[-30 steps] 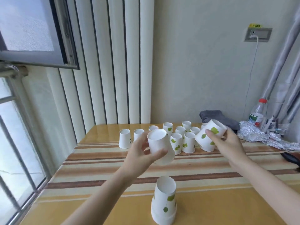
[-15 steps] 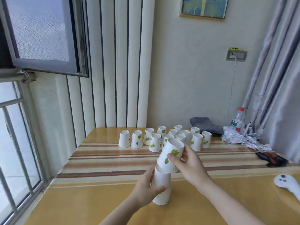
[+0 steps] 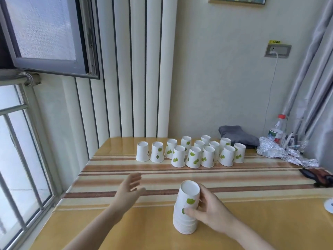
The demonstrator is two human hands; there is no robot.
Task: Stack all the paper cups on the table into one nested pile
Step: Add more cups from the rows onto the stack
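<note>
My left hand [image 3: 130,191] hangs open and empty at lower left of centre, fingers spread toward the row of upturned cups [image 3: 191,153] across the middle of the table [image 3: 111,230]. I should take the nearest one by its wall — not the rim — and keep it upright. My right hand [image 3: 209,212] wraps the pile [image 3: 186,208] at lower centre, thumb on its front; I judge a light squeeze enough to steady it without crushing paper. The cups carry only green leaf prints. The yellow tag above the socket [image 3: 277,50] at upper right and the bottle [image 3: 276,131] label are too small to read.
</note>
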